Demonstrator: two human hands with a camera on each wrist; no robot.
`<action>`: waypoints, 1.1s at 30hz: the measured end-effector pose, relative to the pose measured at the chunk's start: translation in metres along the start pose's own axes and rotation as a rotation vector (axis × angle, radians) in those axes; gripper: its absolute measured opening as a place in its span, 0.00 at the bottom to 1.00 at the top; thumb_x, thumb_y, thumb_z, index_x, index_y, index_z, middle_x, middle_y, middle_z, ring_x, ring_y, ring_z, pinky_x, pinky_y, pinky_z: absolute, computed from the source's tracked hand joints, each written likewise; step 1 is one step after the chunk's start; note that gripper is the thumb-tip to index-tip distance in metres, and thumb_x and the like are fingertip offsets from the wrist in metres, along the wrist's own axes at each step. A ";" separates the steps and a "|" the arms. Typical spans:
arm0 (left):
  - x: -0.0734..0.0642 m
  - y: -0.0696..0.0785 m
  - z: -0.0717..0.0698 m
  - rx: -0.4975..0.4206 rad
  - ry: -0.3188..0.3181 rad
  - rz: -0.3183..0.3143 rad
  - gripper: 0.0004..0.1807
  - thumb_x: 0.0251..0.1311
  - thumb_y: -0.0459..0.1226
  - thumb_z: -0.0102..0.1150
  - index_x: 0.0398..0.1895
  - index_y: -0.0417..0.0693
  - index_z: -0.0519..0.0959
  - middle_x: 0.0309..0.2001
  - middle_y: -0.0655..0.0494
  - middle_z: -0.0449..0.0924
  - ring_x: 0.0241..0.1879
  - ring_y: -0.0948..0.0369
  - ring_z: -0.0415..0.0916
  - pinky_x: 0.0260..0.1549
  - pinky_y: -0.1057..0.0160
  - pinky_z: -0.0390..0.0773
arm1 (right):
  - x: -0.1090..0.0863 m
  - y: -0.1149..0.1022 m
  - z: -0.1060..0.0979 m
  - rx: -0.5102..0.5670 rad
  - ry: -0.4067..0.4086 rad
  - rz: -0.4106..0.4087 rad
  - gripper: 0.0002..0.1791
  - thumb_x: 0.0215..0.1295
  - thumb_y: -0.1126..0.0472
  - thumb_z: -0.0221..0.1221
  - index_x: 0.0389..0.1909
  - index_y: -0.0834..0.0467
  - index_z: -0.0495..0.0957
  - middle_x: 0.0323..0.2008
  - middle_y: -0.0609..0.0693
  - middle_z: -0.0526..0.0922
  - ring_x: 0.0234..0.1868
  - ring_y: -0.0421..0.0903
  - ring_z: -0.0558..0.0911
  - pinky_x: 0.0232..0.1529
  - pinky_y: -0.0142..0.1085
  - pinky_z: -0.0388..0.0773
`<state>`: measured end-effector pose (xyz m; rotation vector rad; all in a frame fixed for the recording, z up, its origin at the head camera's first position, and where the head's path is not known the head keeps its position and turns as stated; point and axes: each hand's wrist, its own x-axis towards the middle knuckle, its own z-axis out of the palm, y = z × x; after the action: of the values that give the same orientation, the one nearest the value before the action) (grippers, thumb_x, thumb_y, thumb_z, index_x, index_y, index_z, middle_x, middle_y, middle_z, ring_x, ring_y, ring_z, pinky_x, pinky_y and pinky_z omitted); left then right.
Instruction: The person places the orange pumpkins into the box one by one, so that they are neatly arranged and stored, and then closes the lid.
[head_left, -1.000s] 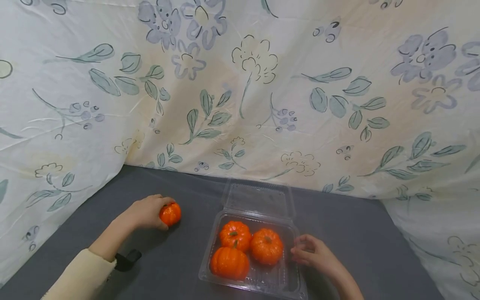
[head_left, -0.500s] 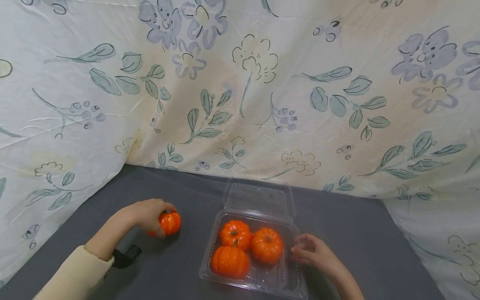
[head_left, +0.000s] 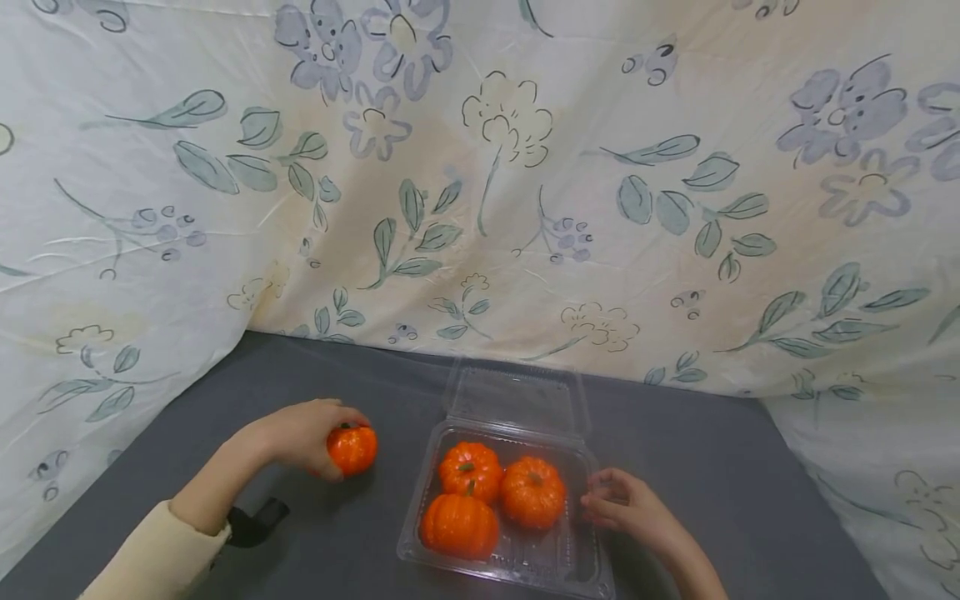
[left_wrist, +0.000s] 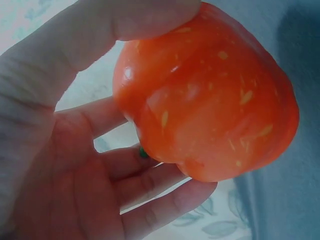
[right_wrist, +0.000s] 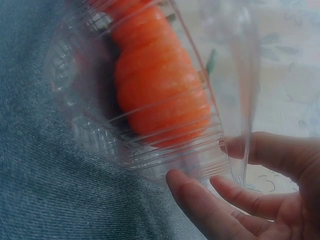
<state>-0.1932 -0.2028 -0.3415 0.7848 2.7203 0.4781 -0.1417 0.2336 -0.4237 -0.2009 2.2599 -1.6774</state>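
One pumpkin (head_left: 356,452), grasped by the left hand (head_left: 302,433), is left of the box (head_left: 542,562); the right hand (head_left: 634,508), grip unclear, is at its right edge.

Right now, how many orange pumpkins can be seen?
4: the held pumpkin in the left hand; inside the open clear container, the back-left pumpkin, the front-left pumpkin and the right-side pumpkin.
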 end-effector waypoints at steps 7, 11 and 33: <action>0.004 0.020 -0.004 -0.034 0.027 0.042 0.34 0.33 0.43 0.72 0.52 0.54 0.75 0.40 0.59 0.72 0.37 0.60 0.68 0.34 0.60 0.72 | -0.001 0.001 0.000 0.009 -0.010 -0.013 0.24 0.61 0.66 0.57 0.49 0.81 0.61 0.37 0.59 0.80 0.38 0.56 0.82 0.38 0.40 0.80; 0.007 0.032 -0.010 -0.047 0.031 0.073 0.34 0.35 0.43 0.71 0.53 0.54 0.74 0.40 0.59 0.72 0.38 0.60 0.68 0.35 0.60 0.73 | -0.001 0.002 0.000 0.003 -0.008 -0.002 0.24 0.62 0.66 0.57 0.49 0.81 0.61 0.37 0.60 0.80 0.38 0.56 0.82 0.38 0.40 0.80; 0.040 0.111 -0.018 -0.013 -0.040 0.256 0.33 0.42 0.45 0.68 0.57 0.57 0.71 0.43 0.63 0.72 0.41 0.64 0.70 0.40 0.64 0.74 | 0.000 0.000 0.001 0.024 -0.006 -0.001 0.25 0.61 0.66 0.58 0.48 0.82 0.60 0.36 0.59 0.80 0.37 0.53 0.82 0.39 0.40 0.80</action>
<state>-0.1806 -0.0964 -0.2890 1.1341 2.5888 0.5262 -0.1417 0.2330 -0.4239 -0.2016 2.2345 -1.7016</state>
